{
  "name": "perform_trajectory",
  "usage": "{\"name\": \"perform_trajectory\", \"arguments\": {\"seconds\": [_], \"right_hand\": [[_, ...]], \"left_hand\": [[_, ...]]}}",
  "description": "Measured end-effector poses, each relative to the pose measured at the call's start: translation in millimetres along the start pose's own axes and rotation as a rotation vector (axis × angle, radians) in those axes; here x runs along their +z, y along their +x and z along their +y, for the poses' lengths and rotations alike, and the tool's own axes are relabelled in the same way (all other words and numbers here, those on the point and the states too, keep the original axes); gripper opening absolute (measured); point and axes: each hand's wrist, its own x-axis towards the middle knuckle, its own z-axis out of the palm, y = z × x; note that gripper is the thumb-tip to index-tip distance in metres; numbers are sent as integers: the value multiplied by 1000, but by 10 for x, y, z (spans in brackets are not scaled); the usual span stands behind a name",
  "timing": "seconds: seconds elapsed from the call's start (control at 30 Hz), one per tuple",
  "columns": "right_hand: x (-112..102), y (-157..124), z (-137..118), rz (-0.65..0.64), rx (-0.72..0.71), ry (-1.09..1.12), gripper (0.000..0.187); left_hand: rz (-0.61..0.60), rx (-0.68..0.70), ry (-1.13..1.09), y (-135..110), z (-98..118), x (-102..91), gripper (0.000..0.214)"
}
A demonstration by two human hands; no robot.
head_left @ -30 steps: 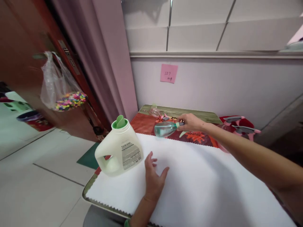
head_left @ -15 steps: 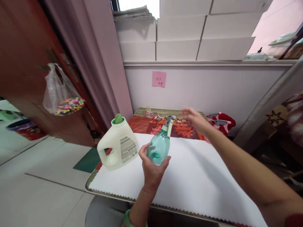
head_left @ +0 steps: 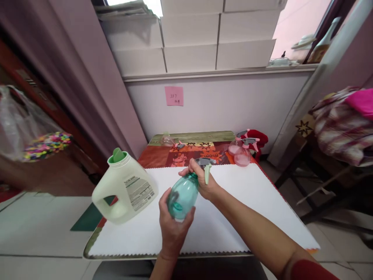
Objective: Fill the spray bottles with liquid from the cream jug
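My left hand (head_left: 172, 229) cups the round body of a teal spray bottle (head_left: 182, 194) from below, above the white cloth (head_left: 227, 210). My right hand (head_left: 201, 182) is wrapped round the bottle's neck, just under its grey trigger head (head_left: 204, 162). The bottle tilts toward the upper right. A cream detergent jug (head_left: 124, 188) with a green cap stands to the left on the cloth's corner.
Two pink spray bottles (head_left: 240, 149) stand at the table's (head_left: 195, 137) far right edge, and a clear bottle (head_left: 168, 140) lies at its far left. A pink note (head_left: 174, 95) is on the wall. A bag of coloured bits (head_left: 37, 136) hangs left; clothes (head_left: 344, 120) are piled right.
My right hand passed the teal bottle to my left hand, drew away, then came back and closed round its neck. The camera has swung to the right.
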Motion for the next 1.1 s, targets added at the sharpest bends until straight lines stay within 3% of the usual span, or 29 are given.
{"name": "perform_trajectory", "arguments": {"seconds": [0.07, 0.13, 0.2, 0.23, 0.3, 0.37, 0.4, 0.47, 0.53, 0.57, 0.63, 0.77, 0.83, 0.93, 1.03, 1.1], "right_hand": [[2, -46, -42, -113, 1, 10, 55], [9, -87, -113, -207, -6, -22, 55], [16, -99, -187, -230, -8, -79, 55], [19, -93, -219, -196, -12, -105, 56], [28, -72, -258, -54, -37, -152, 58], [44, -58, -260, 114, -84, -181, 58], [53, -59, -249, 177, -97, -179, 58], [65, -78, -216, 239, -73, -134, 55], [52, -109, -189, 225, 20, -64, 54], [32, -123, -183, 195, 66, -38, 53], [-30, -143, -195, 106, 130, -16, 52], [-189, -126, -326, -74, 135, 50, 56], [-276, -65, -460, -106, 106, 94, 59], [-484, 135, -730, 32, -22, 24, 60], [-852, 418, -953, 173, -146, -122, 59], [-1158, 589, -990, 254, -140, -520, 56]], "left_hand": [[-156, -405, -343, 15, 79, -17, 70], [-393, -792, -640, 42, 161, -18, 78], [-545, -1006, -788, 60, 218, 5, 94], [-526, -1017, -807, 61, 229, 25, 100], [-302, -846, -720, 49, 209, 72, 100], [-71, -493, -453, 31, 144, 111, 94], [-17, -294, -279, 23, 105, 120, 96], [-8, 30, 39, 13, 44, 115, 98], [-44, 138, 205, 8, 34, 81, 90], [-69, 107, 208, 8, 51, 57, 86], [-197, -105, 41, 14, 116, 6, 83], [-687, -843, -604, 21, 213, -60, 89], [-764, -1070, -794, -12, 191, -78, 103], [-669, -1113, -852, -111, 84, -142, 98], [-461, -1019, -777, -188, -54, -267, 75], [-332, -920, -693, -184, -136, -344, 60]]}}
